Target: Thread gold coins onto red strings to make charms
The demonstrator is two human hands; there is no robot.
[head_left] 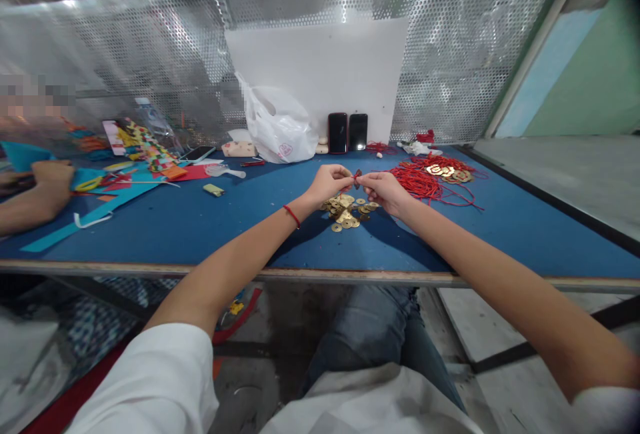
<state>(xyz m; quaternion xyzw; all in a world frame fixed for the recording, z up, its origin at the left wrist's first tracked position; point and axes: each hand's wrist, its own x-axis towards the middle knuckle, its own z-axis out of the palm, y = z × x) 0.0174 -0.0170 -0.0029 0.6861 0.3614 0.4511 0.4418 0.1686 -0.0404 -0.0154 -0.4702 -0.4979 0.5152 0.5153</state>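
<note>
My left hand [329, 184], with a red cord bracelet [292, 217] on its wrist, pinches a small dark red piece [357, 179] from the left. From the other side, the fingertips of my right hand [384, 191] are closed on the same piece. It could be knotted cord, but it is too small to tell. Below both hands lies a loose heap of gold-coloured coins with holes [345, 211]. Just beyond my right hand is a tangled bundle of red cords [415, 181], with more gold coins [445, 171] on top.
Two dark phones [338, 133] lean against a white board at the back, beside a white plastic bag [283, 127]. To the left are coloured paper strips [130, 197], yellow scissors [89, 185] and a white plastic spoon [225, 171]. Another person's arm [40, 194] rests at the far left.
</note>
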